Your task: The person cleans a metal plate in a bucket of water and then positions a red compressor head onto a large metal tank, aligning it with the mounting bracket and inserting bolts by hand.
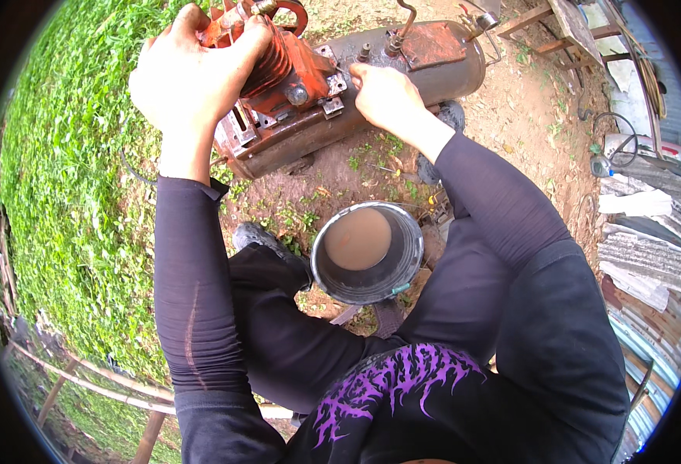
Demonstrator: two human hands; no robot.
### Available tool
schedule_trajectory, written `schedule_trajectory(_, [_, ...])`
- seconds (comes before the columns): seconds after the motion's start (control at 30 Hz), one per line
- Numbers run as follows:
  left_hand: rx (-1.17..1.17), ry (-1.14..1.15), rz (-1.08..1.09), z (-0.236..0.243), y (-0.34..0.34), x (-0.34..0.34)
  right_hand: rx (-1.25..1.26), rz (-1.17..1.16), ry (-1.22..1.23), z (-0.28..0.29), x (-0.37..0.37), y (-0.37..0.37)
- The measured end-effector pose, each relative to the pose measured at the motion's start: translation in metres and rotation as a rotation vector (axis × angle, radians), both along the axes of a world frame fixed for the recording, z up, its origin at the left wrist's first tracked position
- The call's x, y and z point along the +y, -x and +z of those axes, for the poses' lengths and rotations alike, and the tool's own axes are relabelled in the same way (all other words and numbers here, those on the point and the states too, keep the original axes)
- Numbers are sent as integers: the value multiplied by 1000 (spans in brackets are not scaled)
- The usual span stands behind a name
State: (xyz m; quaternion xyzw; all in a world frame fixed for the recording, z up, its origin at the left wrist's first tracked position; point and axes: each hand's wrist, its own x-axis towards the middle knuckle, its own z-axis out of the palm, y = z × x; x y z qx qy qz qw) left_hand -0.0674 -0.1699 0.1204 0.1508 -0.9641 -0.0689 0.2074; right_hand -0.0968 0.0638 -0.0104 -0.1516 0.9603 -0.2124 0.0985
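Observation:
In front of me a worn air compressor lies on the ground: a red finned pump [286, 77] sits on a long dark metal tank [453, 71]. My left hand [189, 77] is closed over the top of the pump, thumb on its near side and fingers reaching over the far side. Beside the pump's right mounting bracket [334, 104], my right hand [391, 97] has its fingers curled in a pinch. Whatever lies between those fingertips is too small to make out. Close to the right hand, a bolt-like fitting [364, 52] stands up from the tank.
A black bucket [408, 259] with murky brown water stands between my legs. Grass [70, 155] covers the left side, bare soil [542, 147] the right. Corrugated sheets [642, 255] and a wooden frame [576, 31] are at the far right. A bent pipe [407, 19] rises from the tank.

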Motion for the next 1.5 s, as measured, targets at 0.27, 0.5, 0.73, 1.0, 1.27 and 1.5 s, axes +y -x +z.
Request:
schedule_trajectory(0.27, [93,71,-18,-11,4,-2,-20,-18,84,3,2,-10])
schedule_trajectory(0.5, [91,85,-8,-18,5,-8,50,-37,104,-3,2,-4])
schedule_trajectory(0.73, [74,85,1,-13,4,-4,-54,-80,32,4,-15,2])
schedule_trajectory(1.0, [114,60,-52,-6,2,2,-29,-126,54,2,-16,16])
schedule_trajectory(1.27, [237,124,-56,-16,4,-4,-140,-114,-17,5,-18,5])
schedule_trajectory(1.5, [60,88,-30,-3,1,2,-187,-97,-41,8,-33,12])
